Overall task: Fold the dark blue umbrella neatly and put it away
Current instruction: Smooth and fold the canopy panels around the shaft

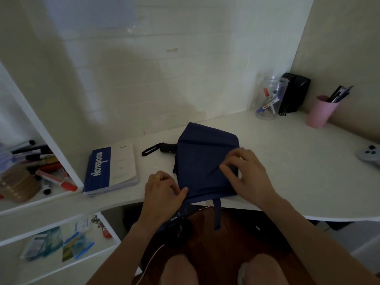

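Dark blue fabric umbrella (202, 161) lies collapsed and flattened on white desk (287, 161) near front edge, black handle (167, 148) pointing left toward blue-and-white notebook (112, 170). Left hand (162, 192) pinches canopy's near left corner, thumb on top. Right hand (246, 171) presses right side, fingers curled gripping a fabric fold. Closure strap (217, 214) dangles over desk edge.

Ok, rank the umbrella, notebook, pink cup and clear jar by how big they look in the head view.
1. umbrella
2. notebook
3. pink cup and clear jar: they look about alike, and both sit farther from the camera, so no ranking between them.
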{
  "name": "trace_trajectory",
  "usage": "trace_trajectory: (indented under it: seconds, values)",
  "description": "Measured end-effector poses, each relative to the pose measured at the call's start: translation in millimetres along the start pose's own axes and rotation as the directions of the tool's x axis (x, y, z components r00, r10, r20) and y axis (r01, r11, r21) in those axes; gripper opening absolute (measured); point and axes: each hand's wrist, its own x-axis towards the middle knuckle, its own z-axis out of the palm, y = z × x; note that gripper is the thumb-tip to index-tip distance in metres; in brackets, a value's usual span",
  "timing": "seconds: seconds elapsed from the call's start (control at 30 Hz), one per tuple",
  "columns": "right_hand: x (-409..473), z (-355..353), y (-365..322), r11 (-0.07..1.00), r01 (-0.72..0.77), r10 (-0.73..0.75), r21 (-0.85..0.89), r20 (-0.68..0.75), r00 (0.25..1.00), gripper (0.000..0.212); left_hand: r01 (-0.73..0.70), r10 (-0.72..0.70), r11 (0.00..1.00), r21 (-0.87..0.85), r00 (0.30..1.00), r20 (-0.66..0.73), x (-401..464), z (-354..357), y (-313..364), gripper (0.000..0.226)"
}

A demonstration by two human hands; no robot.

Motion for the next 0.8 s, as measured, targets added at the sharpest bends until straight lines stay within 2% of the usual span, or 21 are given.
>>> trace_trajectory:
  seconds: [0.03, 0.07, 0.17, 0.23, 0.3, 0.37, 0.4, 0.47, 0.5, 0.57, 0.63, 0.8]
  values:
    - [7.4, 6.6, -2.8, 1.0, 0.011, -0.011, -0.026, -0.002, 1.0, 0.021, -0.005, 0.005, 1.0, -0.002, 1.0, 0.005, 0.6, -0.1, -0.8, 0.031]
    - [12.5, 13.5, -4.1, 0.998, 0.003, 0.001, -0.062, 0.064, 0.998, 0.031, -0.005, 0.005, 1.0, 0.0, 1.0, 0.011, 0.9, -0.9, -0.8, 0.031]
    - [4.2, 34.2, 9.0, 0.981, 0.025, 0.048, -0.193, 0.368, 0.929, 0.062, -0.003, 0.003, 1.0, 0.01, 0.999, 0.053, 1.0, -4.8, -0.2, 0.031]
    - [-9.3, 41.3, 19.9, 0.957, 0.088, 0.057, -0.276, 0.477, 0.877, 0.071, 0.002, -0.006, 0.999, 0.041, 0.996, 0.09, 3.8, -10.0, 0.1, 0.03]
    - [-18.1, 43.9, 23.3, 0.943, 0.127, 0.048, -0.309, 0.501, 0.864, 0.071, -0.069, 0.065, 0.995, 0.066, 0.996, 0.064, 11.2, -14.9, 6.8, 0.035]
    - [-20.3, 46.0, 22.9, 0.939, 0.138, 0.042, -0.314, 0.504, 0.862, 0.07, -0.229, 0.229, 0.973, -0.001, 0.973, -0.028, 23.2, -13.7, 27.2, 0.032]
    - [-20.2, 46.7, 22.5, 0.941, 0.134, 0.046, -0.312, 0.506, 0.861, 0.071, -0.325, 0.325, 0.946, -0.002, 0.945, -0.032, 29.7, -8.5, 39.0, 0.03]
    - [-19.8, 47.2, 23.5, 0.945, 0.127, 0.052, -0.301, 0.522, 0.852, 0.076, -0.489, 0.48, 0.863, 0.127, 0.872, 0.097, 38.2, 9.7, 52.6, 0.043]
    - [-20.1, 46.3, 24.0, 0.946, 0.123, 0.058, -0.299, 0.53, 0.846, 0.078, -0.524, 0.49, 0.829, 0.196, 0.849, 0.196, 38.8, 19.4, 50.4, 0.051]
    - [-21.6, 42.1, 24.8, 0.95, 0.105, 0.071, -0.294, 0.532, 0.843, 0.081, -0.508, 0.411, 0.818, 0.268, 0.844, 0.346, 36.6, 29.6, 31.3, 0.064]
    - [-24.2, 36.3, 26.7, 0.953, 0.095, 0.078, -0.287, 0.536, 0.841, 0.082, -0.474, 0.36, 0.838, 0.271, 0.852, 0.38, 31.7, 28.7, 10.2, 0.072]
    - [-29.1, 18.8, 30.9, 0.95, 0.107, 0.084, -0.292, 0.572, 0.816, 0.086, -0.471, 0.331, 0.83, 0.299, 0.847, 0.416, 28.0, 16.9, -7.6, 0.087]
